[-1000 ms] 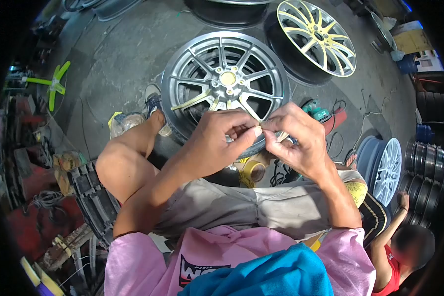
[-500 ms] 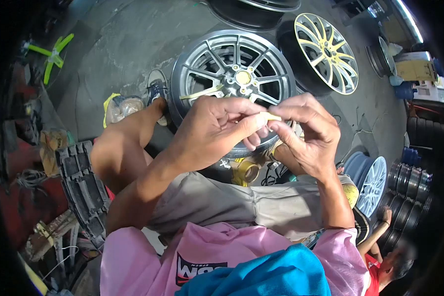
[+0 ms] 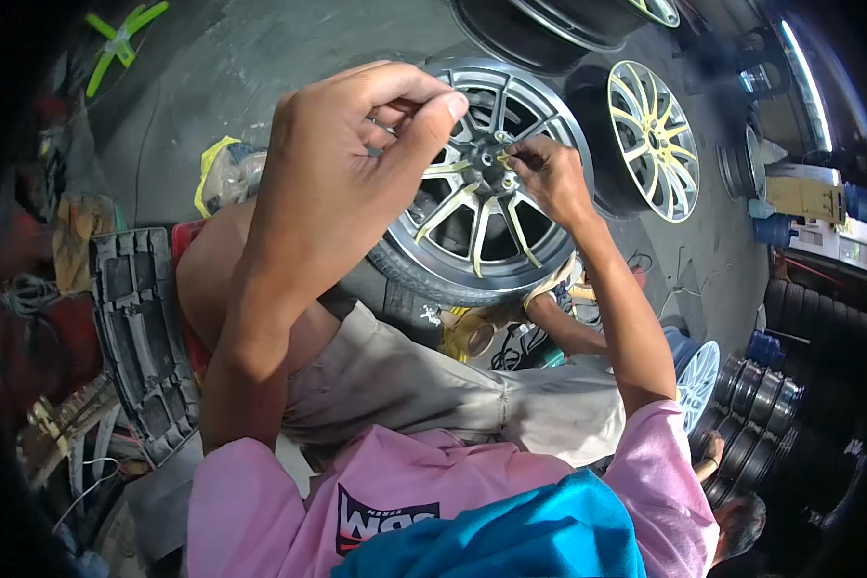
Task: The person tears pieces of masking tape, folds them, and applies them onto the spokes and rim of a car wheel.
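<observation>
A wheel rim point(image 3: 561, 111) with a dark outer lip lies flat in front of me, and pale yellow masking tape point(image 3: 479, 239) runs along several of its spokes. Over its hub, my right hand point(image 3: 552, 175) pinches a small piece of yellow tape at the thumb and fingertips. My left hand point(image 3: 366, 130) is raised nearer the camera, left of the hub, with thumb and forefinger pressed together. Whatever may be between those left fingertips is too small to make out. Part of the rim's left side is hidden behind that hand.
Beyond on the right stands another rim with yellow spokes point(image 3: 653, 140); more rims lie at the top. A bright green star-shaped piece point(image 3: 118, 46) rests on the floor far left. A yellow tape roll point(image 3: 470, 332) lies near my legs. Another person point(image 3: 737, 528) is at lower right.
My hands, together at a yellow tape piece before, have separated. The right hand moved up to the rim's hub with tape; the left rose up and left, closer to the camera.
</observation>
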`<action>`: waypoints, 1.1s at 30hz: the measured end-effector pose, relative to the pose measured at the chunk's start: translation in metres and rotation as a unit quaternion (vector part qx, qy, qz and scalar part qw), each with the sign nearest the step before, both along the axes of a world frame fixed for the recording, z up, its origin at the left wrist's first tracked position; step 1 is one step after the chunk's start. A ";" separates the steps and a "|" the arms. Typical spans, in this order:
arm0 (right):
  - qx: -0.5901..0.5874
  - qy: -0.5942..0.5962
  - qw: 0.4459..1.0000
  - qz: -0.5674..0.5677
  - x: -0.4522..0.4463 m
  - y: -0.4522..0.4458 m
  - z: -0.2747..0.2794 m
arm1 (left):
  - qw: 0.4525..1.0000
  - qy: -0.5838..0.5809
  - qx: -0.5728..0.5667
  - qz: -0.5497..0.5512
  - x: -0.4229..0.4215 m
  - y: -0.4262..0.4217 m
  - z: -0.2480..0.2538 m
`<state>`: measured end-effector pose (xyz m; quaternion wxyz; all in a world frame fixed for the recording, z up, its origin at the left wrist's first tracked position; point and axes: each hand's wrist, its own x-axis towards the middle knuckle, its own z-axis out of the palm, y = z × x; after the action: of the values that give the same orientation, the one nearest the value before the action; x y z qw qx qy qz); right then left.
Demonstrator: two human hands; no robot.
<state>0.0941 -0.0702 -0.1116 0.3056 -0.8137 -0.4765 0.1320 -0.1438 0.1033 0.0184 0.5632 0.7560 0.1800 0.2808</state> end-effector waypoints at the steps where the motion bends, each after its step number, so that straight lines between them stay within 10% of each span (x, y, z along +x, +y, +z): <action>1: -0.003 0.000 1.000 0.004 0.000 0.005 -0.002 | 1.000 0.013 -0.002 -0.006 -0.002 0.001 0.001; 33: -0.052 -0.120 0.990 0.054 -0.010 0.005 -0.026 | 0.997 -0.023 0.069 -0.041 -0.005 0.003 -0.004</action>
<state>0.0842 -0.0649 -0.1376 0.1958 -0.8114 -0.5457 0.0739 -0.1492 0.1067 0.0142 0.5251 0.7931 0.1159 0.2860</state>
